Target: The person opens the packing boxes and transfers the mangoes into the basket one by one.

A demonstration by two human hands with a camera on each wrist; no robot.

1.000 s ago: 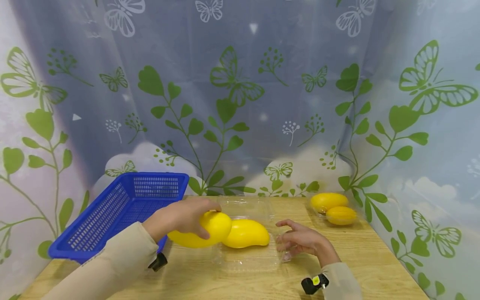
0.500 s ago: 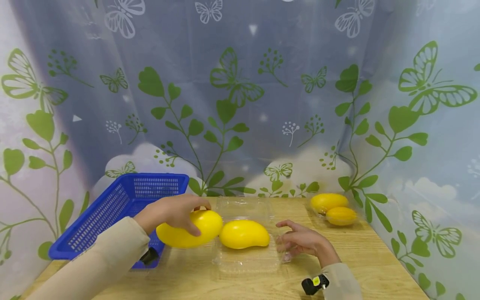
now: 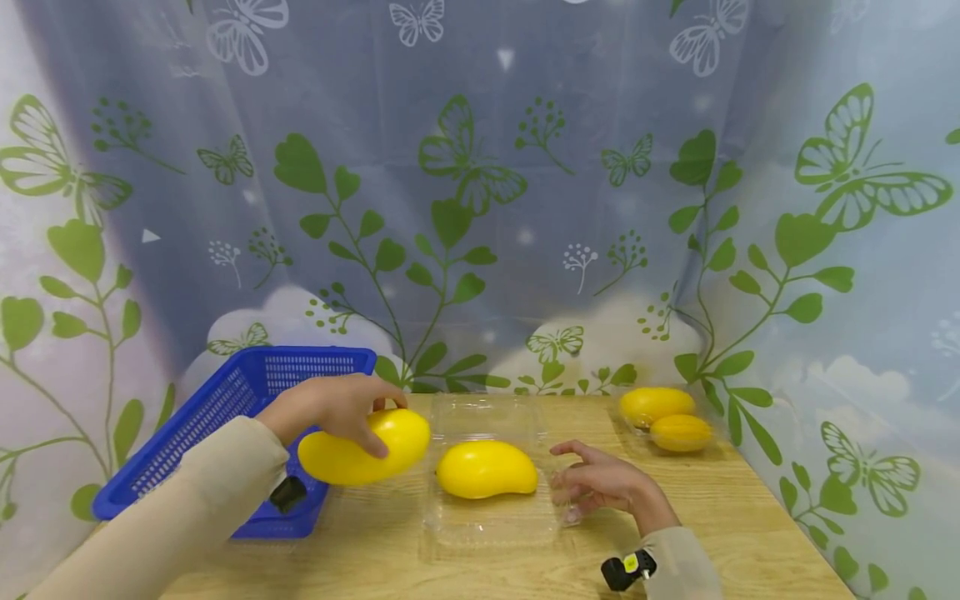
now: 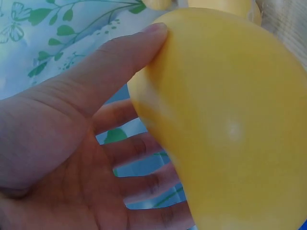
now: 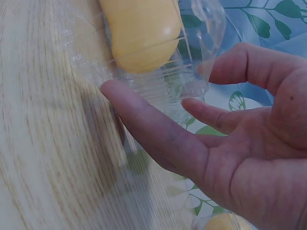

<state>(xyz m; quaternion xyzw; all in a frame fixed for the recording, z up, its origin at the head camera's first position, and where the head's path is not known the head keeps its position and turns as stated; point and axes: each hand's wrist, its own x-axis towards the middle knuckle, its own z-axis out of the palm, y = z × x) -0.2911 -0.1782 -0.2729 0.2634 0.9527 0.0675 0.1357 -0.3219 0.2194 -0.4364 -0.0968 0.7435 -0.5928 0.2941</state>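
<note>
My left hand (image 3: 337, 408) holds a smooth yellow mango (image 3: 405, 437) from above, close over the table and right of the blue basket (image 3: 281, 527). In the left wrist view the thumb presses one side of this mango (image 4: 230, 115), and the other fingers reach behind it. A second mango (image 3: 487, 469) lies in an open clear plastic box (image 3: 487, 533), its lid laid back. At the right end of that box, my right hand (image 3: 611, 485) stays with relaxed, slightly bent fingers. Its fingertips are right at the box wall in the right wrist view.
Another clear box with two yellow fruits (image 3: 660, 406) stands at the back right of the wooden table (image 3: 735, 517). The perforated basket's left and front sides are partly hidden by my left sleeve (image 3: 180, 500). A patterned curtain (image 3: 480, 250) hangs behind.
My left hand has carried its mango left, away from the clear box and toward the basket. The mango in the box has shifted slightly left. My right hand has stayed put.
</note>
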